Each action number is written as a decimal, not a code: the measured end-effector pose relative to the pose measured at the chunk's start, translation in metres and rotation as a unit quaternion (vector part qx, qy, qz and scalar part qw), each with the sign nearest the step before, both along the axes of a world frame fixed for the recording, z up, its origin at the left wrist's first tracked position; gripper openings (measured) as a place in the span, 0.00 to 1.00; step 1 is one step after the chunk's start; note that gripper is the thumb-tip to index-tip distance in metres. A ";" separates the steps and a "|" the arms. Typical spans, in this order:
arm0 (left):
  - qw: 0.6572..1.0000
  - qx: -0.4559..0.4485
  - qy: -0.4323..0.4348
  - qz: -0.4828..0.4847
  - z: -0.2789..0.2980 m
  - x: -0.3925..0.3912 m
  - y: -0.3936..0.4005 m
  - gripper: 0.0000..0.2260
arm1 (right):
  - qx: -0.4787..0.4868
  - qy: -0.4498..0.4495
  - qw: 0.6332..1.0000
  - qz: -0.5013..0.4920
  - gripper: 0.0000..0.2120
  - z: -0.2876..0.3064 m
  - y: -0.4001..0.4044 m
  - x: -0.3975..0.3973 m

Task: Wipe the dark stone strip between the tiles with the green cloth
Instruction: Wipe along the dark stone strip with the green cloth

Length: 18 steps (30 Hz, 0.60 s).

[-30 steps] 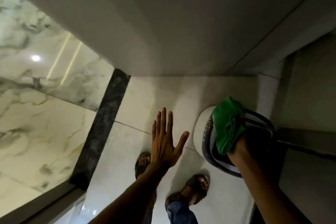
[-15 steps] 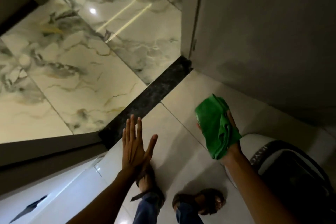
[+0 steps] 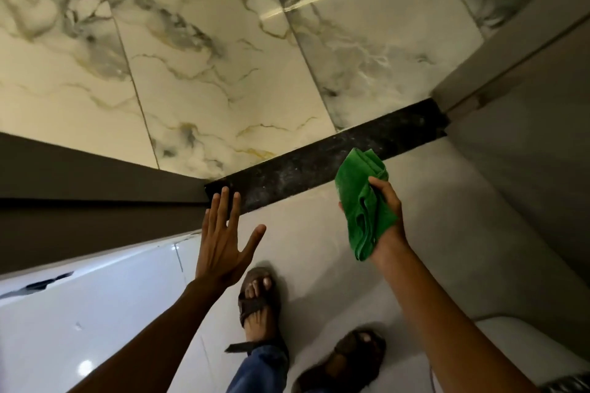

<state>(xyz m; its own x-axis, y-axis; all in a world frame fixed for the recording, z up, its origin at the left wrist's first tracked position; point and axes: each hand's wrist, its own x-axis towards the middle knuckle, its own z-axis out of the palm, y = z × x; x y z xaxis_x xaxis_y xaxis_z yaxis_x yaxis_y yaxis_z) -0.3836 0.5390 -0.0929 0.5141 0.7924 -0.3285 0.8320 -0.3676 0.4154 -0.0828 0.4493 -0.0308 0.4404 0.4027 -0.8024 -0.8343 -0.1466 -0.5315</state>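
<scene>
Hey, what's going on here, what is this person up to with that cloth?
A person is standing on a pale tiled floor, about to clean. Their right hand grips a bunched green cloth, held up in the air, with its top corner lying over the dark stone strip in this view. The strip runs between the marbled tiles and the plain floor and looks dusty. The left hand is open with fingers spread and holds nothing. Wiping has not started.

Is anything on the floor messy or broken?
Yes. The dark stone strip has pale, dusty smudges along it, unlike the shiny marble tiles beside it. The right hand holds the green cloth above it. Nothing looks spilled or broken.
</scene>
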 end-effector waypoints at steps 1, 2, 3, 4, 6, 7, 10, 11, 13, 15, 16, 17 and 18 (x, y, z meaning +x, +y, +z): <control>1.000 -0.005 0.006 0.005 -0.017 -0.009 0.003 0.49 | -0.007 -0.012 1.000 0.004 0.14 -0.016 0.012 -0.004; 1.000 -0.012 0.010 0.008 -0.035 -0.017 0.006 0.49 | -0.016 -0.022 1.000 0.012 0.13 -0.033 0.024 -0.008; 1.000 -0.016 0.014 0.010 -0.054 -0.024 0.008 0.50 | -0.025 -0.033 0.999 0.022 0.14 -0.051 0.035 -0.012; 1.000 -0.016 0.015 0.010 -0.071 -0.028 0.010 0.50 | -0.031 -0.047 0.998 0.037 0.15 -0.066 0.045 -0.016; 1.000 -0.012 0.015 0.006 -0.111 -0.036 0.011 0.49 | -0.033 -0.101 0.991 0.077 0.16 -0.101 0.065 -0.031; 1.000 -0.009 0.013 0.006 -0.129 -0.039 0.009 0.48 | -0.031 -0.144 0.984 0.103 0.14 -0.118 0.074 -0.042; 1.000 -0.002 0.009 0.019 -0.178 -0.050 0.000 0.46 | -0.020 -0.264 0.944 0.195 0.12 -0.167 0.095 -0.075; 1.000 0.002 0.009 0.022 -0.193 -0.056 -0.005 0.45 | -0.019 -0.305 0.924 0.231 0.16 -0.187 0.099 -0.087; 1.000 0.019 0.011 0.016 -0.220 -0.070 -0.014 0.41 | -0.021 -0.433 0.843 0.318 0.23 -0.227 0.106 -0.109; 0.999 0.043 0.013 -0.022 -0.240 -0.087 -0.021 0.36 | -0.027 -0.581 0.713 0.392 0.23 -0.264 0.113 -0.126; 0.997 0.056 0.014 -0.042 -0.249 -0.095 -0.024 0.33 | -0.028 -0.626 0.651 0.427 0.23 -0.280 0.115 -0.134; 0.996 0.067 0.016 -0.055 -0.256 -0.101 -0.024 0.31 | -0.033 -0.657 0.595 0.463 0.24 -0.294 0.118 -0.142; 0.994 0.080 0.023 -0.063 -0.263 -0.106 -0.023 0.30 | -0.041 -0.680 0.538 0.497 0.26 -0.307 0.120 -0.149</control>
